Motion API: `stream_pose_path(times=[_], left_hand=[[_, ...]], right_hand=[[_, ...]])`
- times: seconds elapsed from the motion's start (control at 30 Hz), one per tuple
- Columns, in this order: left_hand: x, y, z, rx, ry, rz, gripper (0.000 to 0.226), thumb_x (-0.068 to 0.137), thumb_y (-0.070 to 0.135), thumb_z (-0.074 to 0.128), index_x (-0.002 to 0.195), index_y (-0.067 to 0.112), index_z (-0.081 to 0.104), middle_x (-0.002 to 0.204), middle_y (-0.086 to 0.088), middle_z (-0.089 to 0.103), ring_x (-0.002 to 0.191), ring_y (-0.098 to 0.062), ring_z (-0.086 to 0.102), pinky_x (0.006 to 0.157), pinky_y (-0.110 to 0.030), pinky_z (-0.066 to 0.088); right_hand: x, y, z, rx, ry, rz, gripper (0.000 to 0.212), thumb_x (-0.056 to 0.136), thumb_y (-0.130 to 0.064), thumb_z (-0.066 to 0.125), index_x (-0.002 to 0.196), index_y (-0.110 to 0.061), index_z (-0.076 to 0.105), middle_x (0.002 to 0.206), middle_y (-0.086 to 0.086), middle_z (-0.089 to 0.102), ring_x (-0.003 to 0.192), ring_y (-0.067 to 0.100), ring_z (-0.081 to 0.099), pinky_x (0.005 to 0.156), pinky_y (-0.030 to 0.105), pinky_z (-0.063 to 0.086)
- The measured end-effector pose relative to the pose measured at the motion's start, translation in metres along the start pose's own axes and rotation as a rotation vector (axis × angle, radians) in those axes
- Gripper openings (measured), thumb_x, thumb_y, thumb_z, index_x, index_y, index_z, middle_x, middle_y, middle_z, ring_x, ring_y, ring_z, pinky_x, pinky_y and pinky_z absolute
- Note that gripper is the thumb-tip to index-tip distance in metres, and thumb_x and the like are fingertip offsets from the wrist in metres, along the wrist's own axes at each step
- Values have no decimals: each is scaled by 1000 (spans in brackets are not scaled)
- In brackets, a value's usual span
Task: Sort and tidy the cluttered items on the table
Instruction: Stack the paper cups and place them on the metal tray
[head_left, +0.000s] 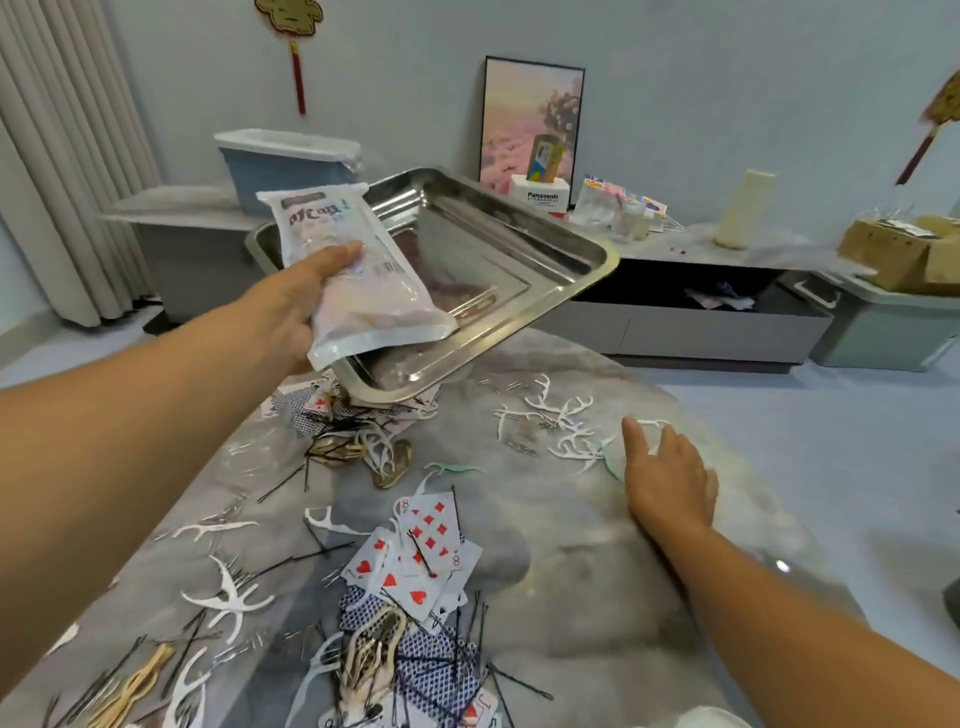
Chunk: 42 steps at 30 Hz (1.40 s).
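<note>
Left hand (291, 306) lifts a white plastic pouch (353, 275) above the shiny steel tray (519, 270).
Its grip clasps the pouch, long axis tilted up-left to down-right; right hand (670, 478) spread, grip loose.

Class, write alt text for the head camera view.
The left hand holds a white pouch and a tilted steel tray above a table strewn with playing cards, floss picks and hairpins; the right hand reaches toward the picks.

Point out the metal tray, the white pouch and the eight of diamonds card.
metal tray (519, 270), head view, bare floor of the tray.
white pouch (332, 228), head view, printed upper face.
eight of diamonds card (434, 530), head view, middle of its face.
</note>
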<state>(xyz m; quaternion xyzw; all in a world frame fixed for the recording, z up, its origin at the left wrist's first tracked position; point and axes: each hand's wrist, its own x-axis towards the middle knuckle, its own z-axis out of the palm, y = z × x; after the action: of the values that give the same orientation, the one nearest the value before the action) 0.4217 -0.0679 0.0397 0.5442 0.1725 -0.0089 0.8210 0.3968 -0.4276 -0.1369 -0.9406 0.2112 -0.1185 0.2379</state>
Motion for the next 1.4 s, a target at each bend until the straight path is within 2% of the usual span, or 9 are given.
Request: stream_pose_path(times=[0.13,0.23,0.4,0.53,0.63,0.73,0.83,1.17,1.4], left_hand=[[10,5,-2,-1,-13,-13,27,88,28,76,111,16,68,88,-11,78,70,-30,76,44,-49,57],[18,8,-7,1,-4,-8,31,87,29,76,114,17,67,92,-10,79,74,-29,77,46,-48,58],[29,12,-14,-6,12,11,32,88,30,76,116,18,66,96,-8,79,74,-28,77,45,-46,57],[33,12,-18,-3,8,23,37,87,30,76,121,19,65,98,-8,78,77,-29,77,47,-47,58],[34,13,-22,11,-12,17,43,86,33,77,124,20,63,101,-9,78,82,-31,77,51,-50,59],[36,13,-23,2,-19,23,42,87,33,76,125,19,63,102,-9,78,84,-31,77,51,-50,59],[40,10,-17,-11,-22,24,41,88,33,76,124,20,64,100,-8,78,83,-30,77,51,-48,59],[48,-4,7,1,-70,-13,33,91,34,72,119,18,66,96,-8,79,77,-28,77,46,-44,57],[42,-2,15,-14,-80,-20,37,88,37,74,118,17,67,97,-8,79,79,-29,77,49,-46,59]], right_hand=[[21,-22,21,-22,-54,-67,93,95,-77,14,157,-10,32,163,11,32,152,26,26,124,46,18],[24,-52,36,-63,-85,-237,84,92,-73,12,131,-16,59,132,12,58,128,33,51,104,45,38],[-20,-116,57,16,-286,-535,67,96,-68,23,105,-15,63,108,11,62,108,35,57,92,44,42],[-39,-139,56,292,-480,-549,62,103,-62,32,140,-20,57,144,-1,56,137,22,46,112,33,33],[-8,-117,37,467,-262,-406,45,104,-51,44,130,-22,65,123,-9,65,118,16,58,95,25,39],[43,-67,23,226,-9,-263,68,95,-69,28,124,-21,66,132,4,65,124,27,55,109,43,39],[68,-37,22,29,-54,-115,86,88,-79,11,117,-16,62,130,9,63,121,32,54,109,55,36],[44,-110,49,-41,-326,-649,47,111,-34,32,141,-7,56,147,16,53,138,31,43,108,34,28],[-41,-154,52,181,-669,-734,56,109,-49,28,152,-17,44,159,7,40,147,23,33,121,36,23]])
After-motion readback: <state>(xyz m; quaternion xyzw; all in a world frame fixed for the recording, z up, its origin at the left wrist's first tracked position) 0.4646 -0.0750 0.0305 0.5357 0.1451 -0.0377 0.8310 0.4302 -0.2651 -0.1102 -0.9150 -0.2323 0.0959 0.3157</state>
